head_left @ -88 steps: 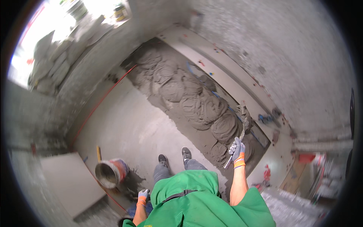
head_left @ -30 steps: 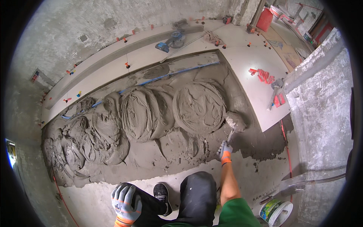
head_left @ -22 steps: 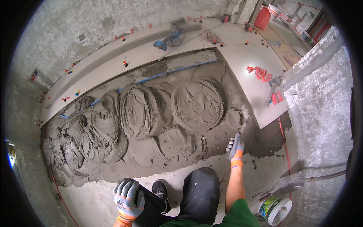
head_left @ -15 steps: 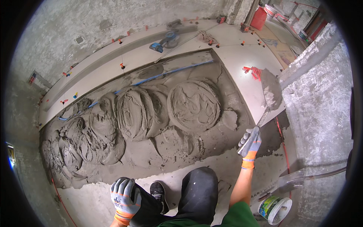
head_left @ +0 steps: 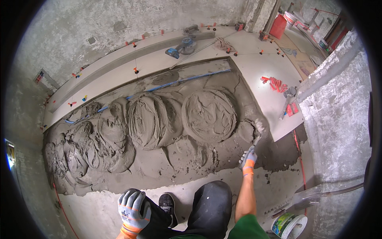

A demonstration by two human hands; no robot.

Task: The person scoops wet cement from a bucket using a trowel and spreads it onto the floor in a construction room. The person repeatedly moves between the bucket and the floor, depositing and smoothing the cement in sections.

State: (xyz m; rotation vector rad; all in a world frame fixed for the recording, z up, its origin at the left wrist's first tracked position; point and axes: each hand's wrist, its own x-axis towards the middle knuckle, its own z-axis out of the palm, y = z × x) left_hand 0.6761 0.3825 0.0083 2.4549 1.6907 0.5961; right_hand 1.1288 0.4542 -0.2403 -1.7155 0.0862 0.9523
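My right hand (head_left: 248, 156), in a grey and orange work glove, is closed around the handle of a trowel. Its mortar-smeared trowel blade (head_left: 259, 128) is at the right side of the wet mortar bed (head_left: 223, 155), beside a small lump of mortar (head_left: 246, 131). To the left of it stands a broad round mound of mortar (head_left: 209, 115), with several more swirled heaps further left. Gloved as well, my left hand (head_left: 134, 209) rests on my left knee, fingers spread over it and holding nothing.
Pale floor tiles (head_left: 254, 73) border the mortar at the back and right. On them lie a blue power tool (head_left: 172, 52), red levelling wedges (head_left: 275, 84) and a cloth (head_left: 223, 44). A blue tube (head_left: 167, 84) crosses the mortar. A white bucket (head_left: 292, 225) and notched trowel (head_left: 296, 199) sit lower right.
My right hand has swung the trowel left and down, from over the right tile to the edge of the mortar. My left hand stays on the knee. The view has shifted slightly.
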